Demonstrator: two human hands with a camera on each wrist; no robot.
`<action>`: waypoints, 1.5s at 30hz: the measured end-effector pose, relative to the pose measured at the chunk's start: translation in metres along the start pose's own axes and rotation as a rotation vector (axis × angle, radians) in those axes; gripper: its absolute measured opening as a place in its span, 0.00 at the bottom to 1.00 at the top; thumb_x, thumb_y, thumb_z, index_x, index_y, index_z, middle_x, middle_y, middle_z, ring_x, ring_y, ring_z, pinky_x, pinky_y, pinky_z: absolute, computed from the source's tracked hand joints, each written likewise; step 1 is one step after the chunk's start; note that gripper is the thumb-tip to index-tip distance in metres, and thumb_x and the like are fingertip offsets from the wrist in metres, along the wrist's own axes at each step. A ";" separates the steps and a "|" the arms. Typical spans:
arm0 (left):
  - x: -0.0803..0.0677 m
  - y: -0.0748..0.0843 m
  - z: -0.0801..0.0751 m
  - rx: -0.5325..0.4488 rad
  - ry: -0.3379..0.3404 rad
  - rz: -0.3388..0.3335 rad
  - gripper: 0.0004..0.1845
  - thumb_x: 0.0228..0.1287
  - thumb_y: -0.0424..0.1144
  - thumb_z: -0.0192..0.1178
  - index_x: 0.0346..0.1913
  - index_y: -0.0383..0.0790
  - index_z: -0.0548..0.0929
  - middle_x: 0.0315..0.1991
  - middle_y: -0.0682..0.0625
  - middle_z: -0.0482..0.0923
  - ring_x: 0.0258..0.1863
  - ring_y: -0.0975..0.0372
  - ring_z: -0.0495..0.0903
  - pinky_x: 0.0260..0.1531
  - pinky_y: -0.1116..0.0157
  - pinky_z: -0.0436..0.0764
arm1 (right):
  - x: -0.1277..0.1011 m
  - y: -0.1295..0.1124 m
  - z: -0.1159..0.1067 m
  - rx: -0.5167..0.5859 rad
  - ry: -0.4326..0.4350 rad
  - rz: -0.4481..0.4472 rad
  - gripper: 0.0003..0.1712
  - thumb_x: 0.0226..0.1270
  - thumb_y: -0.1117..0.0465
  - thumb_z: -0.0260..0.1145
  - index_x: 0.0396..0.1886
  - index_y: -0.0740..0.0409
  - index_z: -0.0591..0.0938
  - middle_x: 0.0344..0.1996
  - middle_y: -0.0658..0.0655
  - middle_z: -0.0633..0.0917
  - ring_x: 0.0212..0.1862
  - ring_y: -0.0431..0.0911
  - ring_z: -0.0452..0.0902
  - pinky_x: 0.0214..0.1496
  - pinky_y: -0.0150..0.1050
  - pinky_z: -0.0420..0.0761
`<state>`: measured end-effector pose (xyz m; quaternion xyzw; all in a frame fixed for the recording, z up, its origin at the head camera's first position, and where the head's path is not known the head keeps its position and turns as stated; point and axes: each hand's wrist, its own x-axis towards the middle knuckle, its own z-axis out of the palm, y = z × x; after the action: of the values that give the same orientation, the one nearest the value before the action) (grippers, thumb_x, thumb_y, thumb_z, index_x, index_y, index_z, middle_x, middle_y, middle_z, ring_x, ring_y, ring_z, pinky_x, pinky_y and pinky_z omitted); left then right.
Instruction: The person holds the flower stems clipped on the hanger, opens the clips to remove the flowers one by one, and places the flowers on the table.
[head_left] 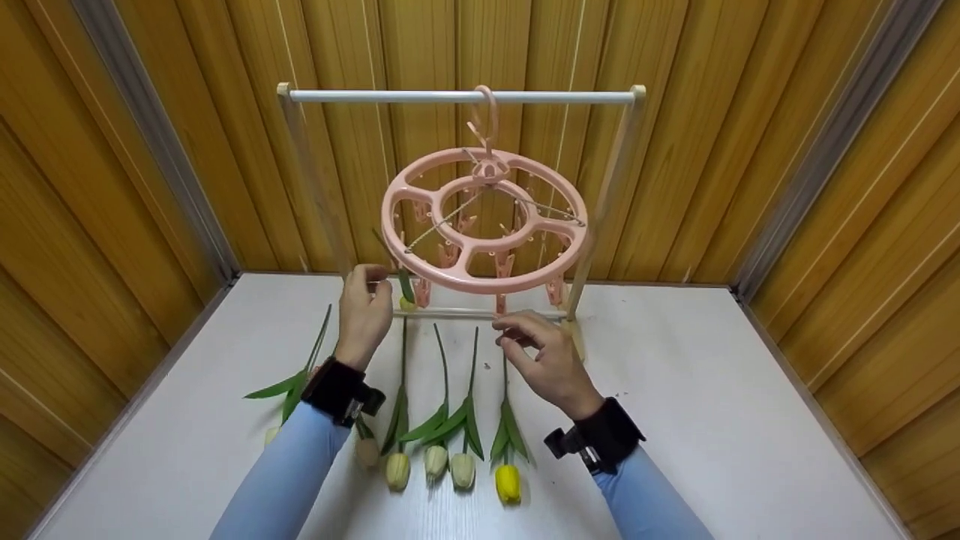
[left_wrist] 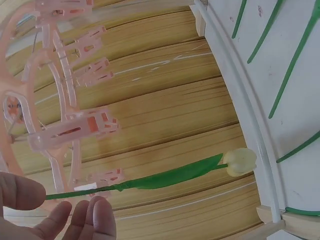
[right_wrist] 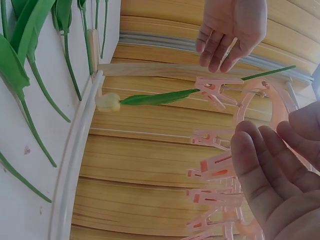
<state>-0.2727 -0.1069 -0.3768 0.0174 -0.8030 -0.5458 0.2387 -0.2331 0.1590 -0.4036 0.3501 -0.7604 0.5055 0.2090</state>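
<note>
A pink round peg hanger [head_left: 484, 217] hangs by its hook from the white rod [head_left: 457, 96] of a small wooden rack. One pale tulip [head_left: 406, 291] hangs head down from a peg [left_wrist: 75, 130] at the ring's left; its bud [left_wrist: 240, 162] and leaf show in the right wrist view too, tulip [right_wrist: 150, 97]. My left hand [head_left: 365, 307] hovers beside the stem's upper end with loose fingers [left_wrist: 95, 220], holding nothing. My right hand [head_left: 544, 360] floats under the ring's front pegs, fingers [right_wrist: 270, 175] relaxed and empty. Several tulips [head_left: 450, 427] lie on the table, one yellow [head_left: 508, 482].
The white table [head_left: 712, 420] is walled by wooden panels at the back and both sides. The rack's lower wooden bar [head_left: 450, 315] and right upright [head_left: 600, 210] stand just behind my hands. Another tulip [head_left: 300, 382] lies left of my left wrist.
</note>
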 end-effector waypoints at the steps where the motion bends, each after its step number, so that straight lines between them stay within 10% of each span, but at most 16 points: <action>1: 0.004 0.000 -0.001 -0.019 0.010 -0.022 0.15 0.73 0.30 0.50 0.57 0.26 0.77 0.54 0.33 0.75 0.54 0.45 0.75 0.56 0.51 0.72 | 0.002 0.000 0.000 -0.004 0.001 -0.012 0.13 0.69 0.76 0.65 0.50 0.64 0.86 0.45 0.59 0.87 0.42 0.52 0.87 0.46 0.39 0.87; 13: 0.044 0.003 0.006 -0.271 -0.014 -0.241 0.20 0.79 0.36 0.46 0.66 0.28 0.73 0.55 0.38 0.77 0.52 0.52 0.75 0.51 0.62 0.73 | 0.013 -0.004 0.005 -0.009 -0.027 -0.029 0.13 0.69 0.75 0.65 0.51 0.66 0.85 0.44 0.58 0.87 0.43 0.51 0.87 0.46 0.41 0.87; 23: 0.057 -0.004 0.020 -0.520 -0.077 -0.271 0.19 0.80 0.36 0.47 0.65 0.29 0.74 0.30 0.55 0.77 0.31 0.66 0.78 0.43 0.67 0.78 | 0.016 -0.002 0.008 -0.015 -0.060 0.018 0.13 0.71 0.72 0.64 0.53 0.65 0.85 0.44 0.58 0.88 0.44 0.50 0.87 0.48 0.45 0.87; 32: 0.060 -0.002 0.019 -0.484 -0.120 -0.305 0.11 0.80 0.38 0.48 0.53 0.39 0.78 0.28 0.55 0.76 0.33 0.63 0.78 0.47 0.61 0.77 | 0.017 0.003 0.011 -0.033 -0.058 0.011 0.13 0.71 0.73 0.65 0.53 0.66 0.84 0.44 0.59 0.87 0.43 0.51 0.87 0.46 0.44 0.87; 45: 0.046 0.008 0.014 -0.492 -0.186 -0.277 0.16 0.80 0.37 0.46 0.62 0.34 0.74 0.27 0.54 0.77 0.32 0.60 0.80 0.43 0.61 0.80 | 0.014 0.001 0.009 -0.080 -0.073 0.045 0.13 0.72 0.71 0.63 0.53 0.65 0.85 0.47 0.60 0.87 0.45 0.51 0.87 0.46 0.45 0.86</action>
<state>-0.3171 -0.1046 -0.3571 0.0183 -0.6549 -0.7508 0.0841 -0.2430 0.1465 -0.3980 0.3427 -0.7949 0.4659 0.1836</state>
